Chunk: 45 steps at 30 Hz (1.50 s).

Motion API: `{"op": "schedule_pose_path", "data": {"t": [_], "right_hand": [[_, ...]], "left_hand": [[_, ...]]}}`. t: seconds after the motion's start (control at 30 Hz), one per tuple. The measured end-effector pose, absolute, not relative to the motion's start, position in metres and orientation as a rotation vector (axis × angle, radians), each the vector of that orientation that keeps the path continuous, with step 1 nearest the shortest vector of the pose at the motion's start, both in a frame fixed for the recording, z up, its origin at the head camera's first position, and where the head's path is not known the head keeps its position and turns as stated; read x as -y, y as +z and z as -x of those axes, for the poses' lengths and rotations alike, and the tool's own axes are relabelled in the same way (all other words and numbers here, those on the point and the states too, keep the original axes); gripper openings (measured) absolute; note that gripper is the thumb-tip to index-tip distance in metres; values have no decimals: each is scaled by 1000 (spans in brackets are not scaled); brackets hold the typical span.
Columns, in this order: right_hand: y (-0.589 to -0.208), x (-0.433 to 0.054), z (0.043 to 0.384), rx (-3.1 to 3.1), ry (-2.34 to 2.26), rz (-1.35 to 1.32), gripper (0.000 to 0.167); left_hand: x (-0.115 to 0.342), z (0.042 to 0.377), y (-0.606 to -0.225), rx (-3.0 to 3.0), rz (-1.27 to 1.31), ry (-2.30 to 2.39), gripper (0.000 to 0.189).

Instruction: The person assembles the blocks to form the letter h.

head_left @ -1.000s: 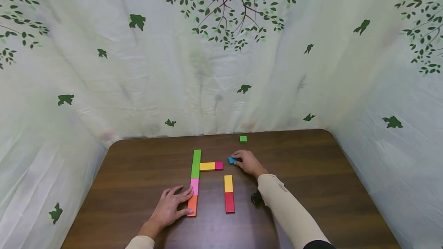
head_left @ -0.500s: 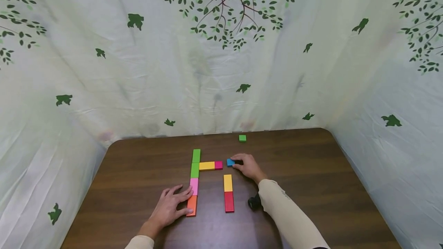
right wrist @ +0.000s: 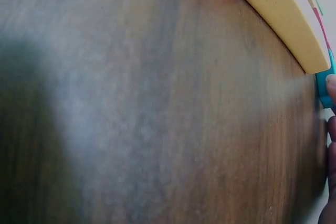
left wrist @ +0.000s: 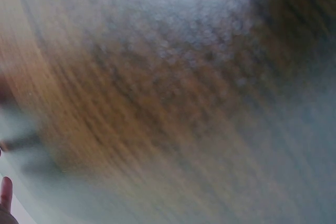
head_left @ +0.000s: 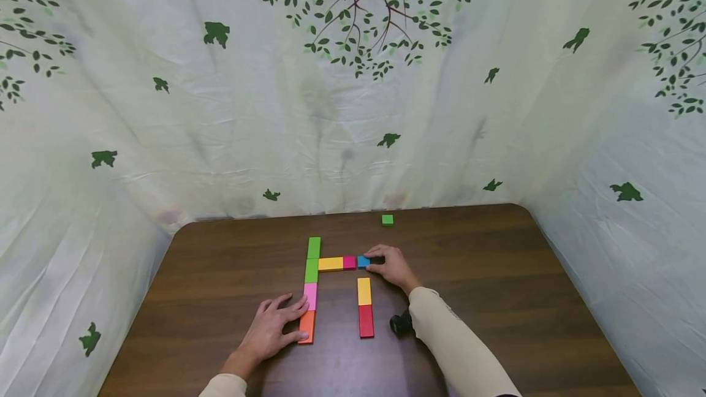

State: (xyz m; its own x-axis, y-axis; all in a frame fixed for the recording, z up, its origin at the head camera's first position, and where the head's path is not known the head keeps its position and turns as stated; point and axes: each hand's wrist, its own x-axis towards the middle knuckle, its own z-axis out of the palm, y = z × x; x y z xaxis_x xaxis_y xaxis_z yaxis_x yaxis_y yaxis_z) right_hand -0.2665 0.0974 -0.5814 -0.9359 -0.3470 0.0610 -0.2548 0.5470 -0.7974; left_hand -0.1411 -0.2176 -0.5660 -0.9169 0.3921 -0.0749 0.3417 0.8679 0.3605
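My right hand pinches a small blue block between thumb and fingers, right beside the magenta block. The magenta one ends a short row with a yellow block, which meets a column of two green blocks, a pink block and an orange block. My left hand lies spread at the column's near end, fingertips on the pink block and thumb on the orange one. In the right wrist view the blue block shows at the right edge under a fingertip.
Nearer than the blue block, a second yellow block and a red block stand end to end. A lone green block lies near the far edge of the brown table. A leaf-printed white cloth hangs behind.
The right hand has moved the blue block left and slightly nearer, turning it straight, up to the end of the yellow and magenta row. The left hand has stayed put.
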Motion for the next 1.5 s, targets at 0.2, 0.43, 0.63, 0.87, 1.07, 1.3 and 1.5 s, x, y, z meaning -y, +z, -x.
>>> {"op": "schedule_pose_path", "data": {"t": [0.2,0.43,0.63,0.87,1.07,1.3,1.5], "right_hand": [[-580,-96,267,-2663,-1351,529,29],[-582,-95,268,-2669,-1395,547,28],[-585,-92,269,-2668,-1386,545,28],[-582,-91,269,-2671,-1404,537,28],[-584,-92,269,-2671,-1402,536,28],[-585,-92,269,-2657,-1373,505,31],[-588,-98,268,-2590,-1528,449,36]], "left_hand": [[218,142,-567,-2899,-566,519,73],[218,143,-567,-2898,-582,524,73],[220,141,-569,-2906,-587,512,74],[219,141,-566,-2907,-583,535,73],[219,142,-566,-2902,-563,514,73],[219,142,-567,-2904,-594,510,74],[219,143,-568,-2895,-599,511,74]]}}
